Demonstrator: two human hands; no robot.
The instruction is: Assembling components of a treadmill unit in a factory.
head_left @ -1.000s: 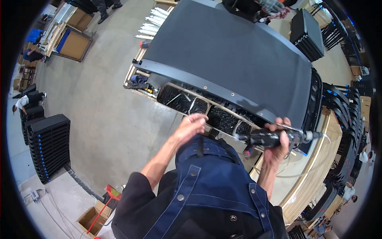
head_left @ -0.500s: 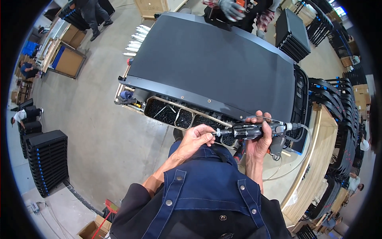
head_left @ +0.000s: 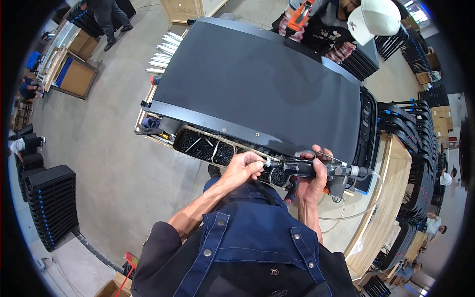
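Observation:
My right hand point(head_left: 312, 185) is wrapped around a black air screwdriver point(head_left: 298, 168) held level, its hose end to the right and its tip pointing left. At that tip my left hand point(head_left: 241, 171) is closed in a pinch. A small pale piece shows by its fingers, too small to name. Both hands are over the near edge of a large dark treadmill-like deck point(head_left: 262, 74), whose near metal rail point(head_left: 208, 121) has several screw holes. Below the rail sit bins of black screws point(head_left: 195, 144), partly covered by my left hand and the tool.
Across the deck a co-worker in a white cap point(head_left: 374, 21) leans in with an orange power driver point(head_left: 299, 19). A hose point(head_left: 378, 190) loops from my tool past a wooden crate point(head_left: 383, 208). Stacked black frames point(head_left: 410, 119) stand right; white tubes point(head_left: 163, 54) lie left.
The co-worker has bent forward, bringing the cap into view and the orange driver upright at the deck's far edge. My two hands stay together at the screwdriver; the view has shifted slightly.

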